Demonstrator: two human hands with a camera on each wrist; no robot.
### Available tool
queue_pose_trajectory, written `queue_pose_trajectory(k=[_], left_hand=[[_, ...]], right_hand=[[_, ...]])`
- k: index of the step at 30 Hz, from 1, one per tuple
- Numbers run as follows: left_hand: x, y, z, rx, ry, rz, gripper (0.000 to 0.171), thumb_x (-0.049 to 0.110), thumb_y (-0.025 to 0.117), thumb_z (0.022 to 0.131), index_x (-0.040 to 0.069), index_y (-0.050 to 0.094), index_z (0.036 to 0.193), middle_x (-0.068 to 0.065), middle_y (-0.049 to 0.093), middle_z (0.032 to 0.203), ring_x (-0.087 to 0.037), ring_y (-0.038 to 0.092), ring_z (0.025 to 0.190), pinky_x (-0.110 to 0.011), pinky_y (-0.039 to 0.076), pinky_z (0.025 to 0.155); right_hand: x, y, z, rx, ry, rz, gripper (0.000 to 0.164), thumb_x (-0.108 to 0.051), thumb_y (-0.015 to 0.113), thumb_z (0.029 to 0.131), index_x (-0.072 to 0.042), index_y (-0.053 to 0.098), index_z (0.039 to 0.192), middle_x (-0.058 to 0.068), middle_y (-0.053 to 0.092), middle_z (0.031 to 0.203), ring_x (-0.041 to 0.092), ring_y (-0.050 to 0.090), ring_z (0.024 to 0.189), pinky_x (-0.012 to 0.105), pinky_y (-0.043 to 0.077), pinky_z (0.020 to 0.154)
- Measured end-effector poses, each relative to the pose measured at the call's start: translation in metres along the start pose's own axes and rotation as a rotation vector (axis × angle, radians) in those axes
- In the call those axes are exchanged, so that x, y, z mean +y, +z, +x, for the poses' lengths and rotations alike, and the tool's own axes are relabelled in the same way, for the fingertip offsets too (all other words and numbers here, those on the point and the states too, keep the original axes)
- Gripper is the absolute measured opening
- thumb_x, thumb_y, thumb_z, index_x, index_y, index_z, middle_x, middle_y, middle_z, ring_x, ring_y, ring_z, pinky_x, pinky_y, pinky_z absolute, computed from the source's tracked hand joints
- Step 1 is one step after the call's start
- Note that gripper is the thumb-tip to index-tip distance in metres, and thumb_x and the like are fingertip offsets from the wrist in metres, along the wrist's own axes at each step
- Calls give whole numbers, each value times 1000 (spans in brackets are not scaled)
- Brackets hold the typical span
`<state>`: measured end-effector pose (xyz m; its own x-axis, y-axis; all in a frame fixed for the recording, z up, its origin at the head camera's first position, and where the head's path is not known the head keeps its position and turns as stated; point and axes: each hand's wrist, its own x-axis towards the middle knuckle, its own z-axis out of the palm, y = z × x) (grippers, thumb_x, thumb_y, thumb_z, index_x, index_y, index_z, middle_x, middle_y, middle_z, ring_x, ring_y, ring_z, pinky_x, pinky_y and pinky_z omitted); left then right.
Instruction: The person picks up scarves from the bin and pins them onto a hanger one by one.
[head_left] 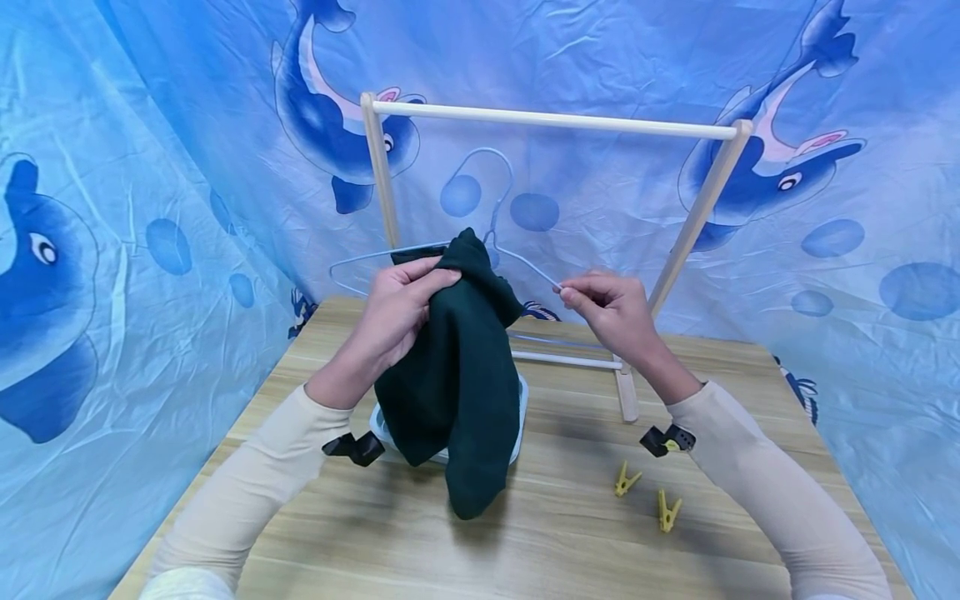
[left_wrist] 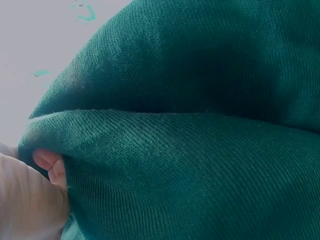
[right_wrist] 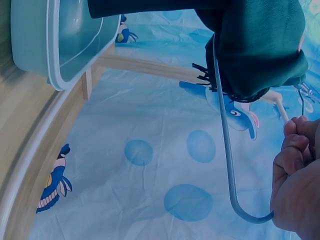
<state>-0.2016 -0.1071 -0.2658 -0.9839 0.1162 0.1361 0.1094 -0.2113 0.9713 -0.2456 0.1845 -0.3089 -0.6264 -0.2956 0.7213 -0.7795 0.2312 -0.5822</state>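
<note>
A dark green fringed scarf (head_left: pixel 468 375) hangs bunched over the middle of a light blue wire hanger (head_left: pixel 528 262), its long end drooping towards the table. My left hand (head_left: pixel 397 308) pinches the scarf near its top, just left of the hanger's neck. In the left wrist view, green fabric (left_wrist: pixel 175 160) fills most of the picture and covers part of the fingers. With thumb and fingertips, my right hand (head_left: pixel 611 312) grips the right arm of the hanger. The hanger's hook points upward, and dark fringe shows at the scarf's edge in the right wrist view.
Behind the hanger stands a wooden rack with a white top rail (head_left: pixel 555 119). A pale blue basin (right_wrist: pixel 35 40) sits on the table beneath the scarf. Two yellow clothespins (head_left: pixel 626 481) lie at the right. Blue dolphin-printed sheets (head_left: pixel 600 50) surround the wooden table (head_left: pixel 570 533).
</note>
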Motion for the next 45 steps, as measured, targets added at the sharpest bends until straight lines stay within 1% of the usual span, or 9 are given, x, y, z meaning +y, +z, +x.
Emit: queue_pose_trajectory(k=[6,11,15,19,21,28,32,37,45], left_hand=[[-6,1,1,-25,-41,8,39,13,65,99,0,63,136,-11,64,125,-13,66,80,-24,57,75],[-11,2,4,-35,-75,6,39,14,63,101,1,61,138,-11,60,129,-16,64,86,-24,56,78],[-13,4,7,-22,-90,-25,31,13,62,101,3,61,131,-8,61,122,-15,64,87,-23,55,76],[-14,6,13,10,-93,-75,20,12,62,101,3,62,119,-4,64,104,-11,64,79,-21,54,70],[-15,6,16,32,-90,-97,19,11,62,101,2,62,118,-4,64,99,-9,65,75,-20,54,68],[-15,5,25,67,-74,-128,31,11,64,100,1,55,128,-5,63,108,-7,64,74,-19,54,68],[-14,4,31,99,-70,-70,29,11,64,100,2,56,127,-2,63,103,-7,61,72,-17,51,66],[-14,3,42,142,-64,69,41,12,64,100,1,50,138,-1,62,107,-9,59,83,-18,49,71],[-22,2,56,145,33,260,37,5,59,99,-4,49,134,0,57,90,-10,55,79,-21,45,76]], right_hand=[[-1,-1,-2,-26,-12,21,17,13,66,91,5,78,101,11,66,77,12,41,56,25,34,51],[-3,-2,-2,-41,-26,47,18,15,65,92,6,78,100,8,65,77,12,41,56,25,34,51],[-5,-3,-2,-66,-35,63,16,14,65,92,7,78,99,9,65,76,11,40,56,26,33,51],[-9,-3,-3,-106,-60,66,13,10,67,93,7,78,98,10,64,75,12,42,56,26,33,50],[-13,-2,-3,-129,-71,72,12,7,67,94,6,78,98,9,65,77,12,43,56,27,34,50],[-21,1,-5,-174,-100,126,13,9,66,94,5,78,97,8,67,79,12,42,55,27,33,48],[-24,1,-5,-193,-107,150,13,8,66,95,4,78,98,11,65,78,11,42,55,27,32,48],[-28,1,-5,-203,-105,154,12,1,66,97,4,78,98,11,65,78,11,42,55,27,33,48],[-29,1,-6,-210,-87,141,11,4,66,96,3,78,97,5,65,78,12,42,55,28,32,47]])
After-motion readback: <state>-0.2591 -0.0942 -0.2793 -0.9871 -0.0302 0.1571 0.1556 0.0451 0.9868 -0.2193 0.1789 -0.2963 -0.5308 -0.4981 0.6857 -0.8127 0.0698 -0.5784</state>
